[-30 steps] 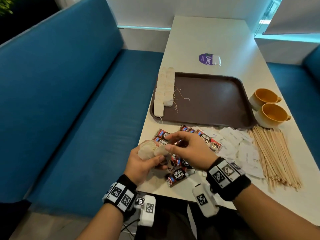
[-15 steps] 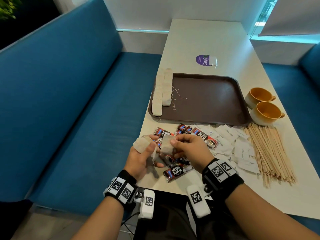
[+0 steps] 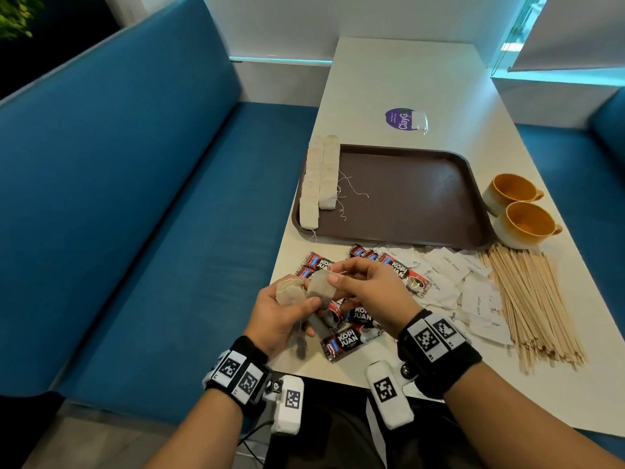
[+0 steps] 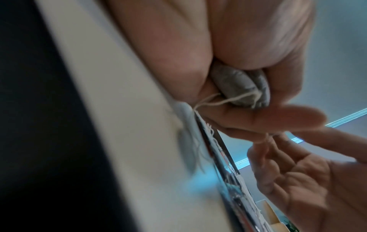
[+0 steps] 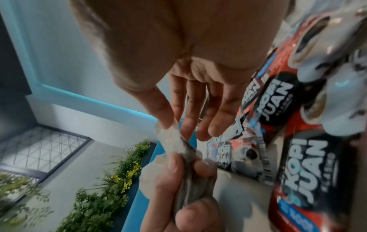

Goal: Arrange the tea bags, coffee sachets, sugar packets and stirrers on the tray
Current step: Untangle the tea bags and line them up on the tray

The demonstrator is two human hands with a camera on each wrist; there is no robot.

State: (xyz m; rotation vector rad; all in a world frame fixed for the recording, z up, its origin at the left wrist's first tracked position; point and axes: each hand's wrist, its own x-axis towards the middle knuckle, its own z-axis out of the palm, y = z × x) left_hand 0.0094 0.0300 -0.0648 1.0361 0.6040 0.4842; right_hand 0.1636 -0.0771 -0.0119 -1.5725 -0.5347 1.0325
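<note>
My left hand (image 3: 301,301) grips a small bunch of beige tea bags (image 3: 289,294) just above the table's near edge; its fingers curl round a tea bag (image 4: 240,89) with a trailing string. My right hand (image 3: 333,279) pinches the top of one tea bag (image 3: 321,287) between thumb and forefinger (image 5: 168,116), and the bag's lower end still touches the left thumb (image 5: 172,166). The brown tray (image 3: 416,198) lies farther back, with two rows of tea bags (image 3: 321,177) along its left side. Coffee sachets (image 3: 341,343), white sugar packets (image 3: 473,292) and wooden stirrers (image 3: 531,306) lie loose in front of the tray.
Two yellow cups (image 3: 521,211) stand right of the tray, close to the stirrers. A purple sticker (image 3: 402,118) lies on the table behind the tray. A blue bench (image 3: 152,231) runs along the table's left edge.
My right hand has drawn one tea bag a little way out of the bunch in my left hand. Both hands have stayed over the sachets at the near edge.
</note>
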